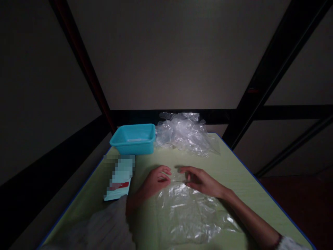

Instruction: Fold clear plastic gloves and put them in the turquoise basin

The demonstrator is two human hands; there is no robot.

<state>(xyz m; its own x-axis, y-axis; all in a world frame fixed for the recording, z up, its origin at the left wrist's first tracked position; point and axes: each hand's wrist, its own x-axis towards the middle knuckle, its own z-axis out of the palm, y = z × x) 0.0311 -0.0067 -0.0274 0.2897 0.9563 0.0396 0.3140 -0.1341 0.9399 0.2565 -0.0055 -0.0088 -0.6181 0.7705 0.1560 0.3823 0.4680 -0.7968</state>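
A clear plastic bag (189, 211) lies spread on the table in front of me, its far edge slightly raised between my hands. My left hand (157, 178) has its curled fingers and thumb at the left end of that edge, closed on the film. At the right end, my right hand (203, 180) holds the edge near its thumb, with the index finger stretched out beyond it. The film is see-through, so the exact contact at the fingertips is hard to make out.
A turquoise plastic basin (137, 147) stands at the table's back left. Beside it is a heap of crumpled clear plastic bags (182, 133). A phone with a lit, partly blurred screen (122, 177) lies left of my hands. The green table (241, 173) has a blue edge.
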